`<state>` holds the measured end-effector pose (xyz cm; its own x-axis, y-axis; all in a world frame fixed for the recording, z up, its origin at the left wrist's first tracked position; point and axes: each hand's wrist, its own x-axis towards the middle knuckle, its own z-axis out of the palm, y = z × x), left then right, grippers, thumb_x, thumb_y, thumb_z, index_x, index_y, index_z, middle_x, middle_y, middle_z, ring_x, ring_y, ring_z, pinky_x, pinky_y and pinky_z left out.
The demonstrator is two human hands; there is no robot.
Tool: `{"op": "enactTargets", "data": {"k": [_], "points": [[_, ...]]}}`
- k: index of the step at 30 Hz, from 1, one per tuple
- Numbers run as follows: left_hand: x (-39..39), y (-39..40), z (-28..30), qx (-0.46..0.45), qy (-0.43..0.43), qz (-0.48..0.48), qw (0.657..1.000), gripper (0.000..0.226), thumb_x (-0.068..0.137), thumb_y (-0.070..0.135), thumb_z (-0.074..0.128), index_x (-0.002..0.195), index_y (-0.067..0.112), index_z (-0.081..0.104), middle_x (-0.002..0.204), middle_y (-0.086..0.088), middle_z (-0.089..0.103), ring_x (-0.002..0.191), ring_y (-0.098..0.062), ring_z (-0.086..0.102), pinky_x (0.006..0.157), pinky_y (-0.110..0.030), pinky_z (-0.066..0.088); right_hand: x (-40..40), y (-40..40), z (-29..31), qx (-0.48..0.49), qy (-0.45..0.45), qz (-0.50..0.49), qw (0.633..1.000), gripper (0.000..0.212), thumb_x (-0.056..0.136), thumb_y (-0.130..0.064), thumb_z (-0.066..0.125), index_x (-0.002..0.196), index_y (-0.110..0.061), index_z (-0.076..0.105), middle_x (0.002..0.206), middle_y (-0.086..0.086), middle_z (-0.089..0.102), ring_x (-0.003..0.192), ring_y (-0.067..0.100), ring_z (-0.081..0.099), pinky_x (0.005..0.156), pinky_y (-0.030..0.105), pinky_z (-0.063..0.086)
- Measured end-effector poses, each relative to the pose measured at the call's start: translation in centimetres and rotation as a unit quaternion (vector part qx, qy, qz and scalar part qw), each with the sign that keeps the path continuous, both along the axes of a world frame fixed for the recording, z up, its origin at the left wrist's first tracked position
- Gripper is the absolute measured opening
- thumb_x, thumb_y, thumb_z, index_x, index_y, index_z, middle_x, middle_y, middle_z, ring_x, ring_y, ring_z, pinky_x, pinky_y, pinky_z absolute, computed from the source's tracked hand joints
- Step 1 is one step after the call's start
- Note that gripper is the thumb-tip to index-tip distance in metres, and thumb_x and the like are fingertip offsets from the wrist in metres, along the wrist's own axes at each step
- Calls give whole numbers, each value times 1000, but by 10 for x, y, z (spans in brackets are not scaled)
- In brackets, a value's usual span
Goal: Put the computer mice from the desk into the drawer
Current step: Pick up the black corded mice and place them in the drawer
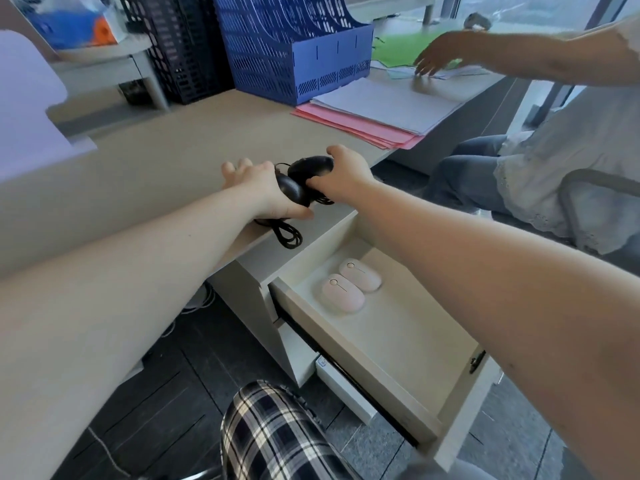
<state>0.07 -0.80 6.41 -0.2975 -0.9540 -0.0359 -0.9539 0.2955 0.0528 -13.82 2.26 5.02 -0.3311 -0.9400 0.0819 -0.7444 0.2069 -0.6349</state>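
Observation:
Two black wired mice sit at the desk's [145,168] front edge. My left hand [263,188] is shut on the nearer black mouse [290,190]. My right hand [341,174] is shut on the farther black mouse [310,168]. Their black cables [289,235] hang in loops over the desk edge. Below and to the right, the drawer [398,368] stands pulled out. Inside it, two pink mice [343,296] [361,274] lie side by side near the back left.
A stack of pink and white papers [374,112] lies on the desk behind my hands, with blue [294,46] and black file racks [176,46] further back. Another person sits at the right, one hand [440,53] over papers. My plaid-clad knee [277,434] is below.

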Motion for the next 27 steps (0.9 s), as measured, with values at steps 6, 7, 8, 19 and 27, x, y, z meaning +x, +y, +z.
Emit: {"op": "enactTargets", "data": {"k": [6,7,8,19,27], "points": [[-34,46,-4,-1,0,-41,999,86,44,79,62,104,18,52,111,-10,53,116,-28,40,92,-36,28,-38,55,-17,0,-10,-41,999,32,78,-32,65,99,-8,57,92,4,60,85,24,55,65,28,36],[-41,55,-9,1,5,-49,999,86,42,78,62,104,19,51,111,-9,54,116,-28,40,89,-35,28,-44,65,-21,1,-21,-53,998,34,77,-31,65,103,-9,60,92,3,62,83,23,55,63,26,37],[-48,64,-13,3,9,-56,998,87,40,77,61,105,19,51,113,-9,54,117,-28,40,87,-35,27,-50,74,-26,4,-29,-61,998,35,77,-30,64,104,-9,62,92,3,63,82,22,55,62,25,37],[-99,136,-122,143,33,-59,987,96,38,64,68,119,19,44,122,-7,41,117,-29,29,95,-39,45,-85,121,-110,182,4,-38,983,39,82,-32,65,108,-4,58,98,10,62,92,27,59,75,35,48],[-104,146,-174,230,23,-36,972,102,44,62,75,127,17,38,133,-6,34,129,-29,20,90,-43,45,-95,120,-166,260,31,3,965,50,81,-42,65,113,-4,60,116,17,64,103,33,62,88,39,54]]}}
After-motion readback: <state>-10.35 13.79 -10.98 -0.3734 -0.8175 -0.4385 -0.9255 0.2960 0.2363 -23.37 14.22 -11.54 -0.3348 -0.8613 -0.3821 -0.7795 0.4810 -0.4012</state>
